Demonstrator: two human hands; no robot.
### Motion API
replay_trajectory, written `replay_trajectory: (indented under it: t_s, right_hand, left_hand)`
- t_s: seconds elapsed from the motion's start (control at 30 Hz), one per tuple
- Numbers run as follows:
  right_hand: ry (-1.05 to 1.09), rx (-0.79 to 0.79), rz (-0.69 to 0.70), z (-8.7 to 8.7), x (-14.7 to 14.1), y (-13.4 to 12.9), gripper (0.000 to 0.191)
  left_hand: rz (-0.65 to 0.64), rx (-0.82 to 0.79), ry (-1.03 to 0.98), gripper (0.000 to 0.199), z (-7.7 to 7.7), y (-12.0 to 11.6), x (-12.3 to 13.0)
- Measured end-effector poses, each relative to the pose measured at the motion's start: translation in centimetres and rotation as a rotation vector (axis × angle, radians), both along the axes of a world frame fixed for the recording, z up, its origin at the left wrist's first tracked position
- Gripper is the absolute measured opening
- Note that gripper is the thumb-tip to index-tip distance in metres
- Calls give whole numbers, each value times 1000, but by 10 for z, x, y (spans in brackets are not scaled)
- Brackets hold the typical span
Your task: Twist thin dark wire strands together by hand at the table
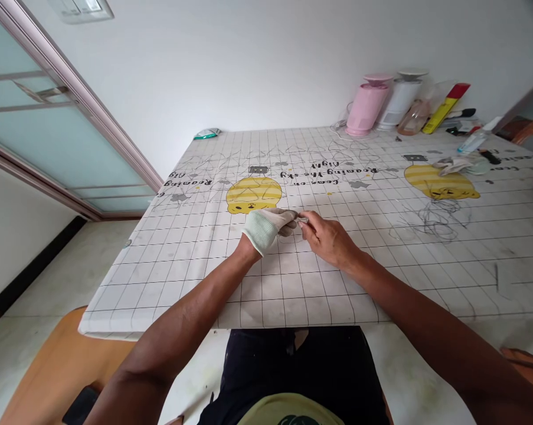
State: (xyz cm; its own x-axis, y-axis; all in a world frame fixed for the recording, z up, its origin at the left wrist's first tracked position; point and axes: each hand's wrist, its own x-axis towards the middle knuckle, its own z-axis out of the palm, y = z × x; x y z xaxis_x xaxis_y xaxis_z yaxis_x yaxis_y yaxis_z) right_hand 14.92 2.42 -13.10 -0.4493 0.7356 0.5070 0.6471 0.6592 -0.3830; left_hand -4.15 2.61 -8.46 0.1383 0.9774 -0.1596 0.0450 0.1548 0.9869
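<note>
1. Olive-green shirt [288, 410] at the bottom, nearest of all, above dark trousers [293, 366] under the table's edge.
2. Checked tablecloth [160, 289] spreads over the table, printed with yellow striped bear balloons and lettering that reads upside down from this side.
3. Frosted glass door [36, 133] in a pinkish metal frame, standing to the left.
4. Orange-brown seat [49, 366] below the table's near left corner, a black phone-like object [82, 406] on it.
5. Pink cylindrical device [367, 107] by the wall, a white one [399, 97] just beside it; farther right, a yellow-and-red box [445, 110] leans.
6. Tangled dark thread [441, 219] lies on the cloth, right of the hands.
7. Left hand [275, 224], gloved in white with a mint cuff: fingers bunched together, tips meeting the other hand's. Whether they grip anything, I can't tell.
8. Right hand [326, 236], bare, thumb and forefinger pinching.
9. Small pale piece [302, 220] between those fingertips, above the table's middle, too tiny to identify.
</note>
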Motion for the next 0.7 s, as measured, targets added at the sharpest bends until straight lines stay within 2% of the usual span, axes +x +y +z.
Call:
replay_trajectory:
  t_s: [0.17, 0.33, 0.43, 0.53, 0.6, 0.7]
  right_hand:
    - [62, -17, 96, 4, 4, 1, 29]
    - [35, -35, 162, -1, 7, 2, 31]
    - [55, -58, 135, -2, 5, 1, 28]
    - [163, -111, 67, 3, 3, -2, 27]
    - [257, -155, 19, 7, 3, -3, 28]
    - [353, -201, -24, 13, 2, -4, 30]
  left_hand:
    - [27, -2, 86, 16, 4, -1, -4]
    - [-87, 10, 166, 19, 5, 1, -12]
    - [-106, -27, 119, 18, 4, 3, -13]
    - [-80, -39, 7, 16, 3, 3, -12]
    - [-66, -28, -20, 22, 4, 1, -10]
    - [-19, -24, 43, 36, 4, -1, -8]
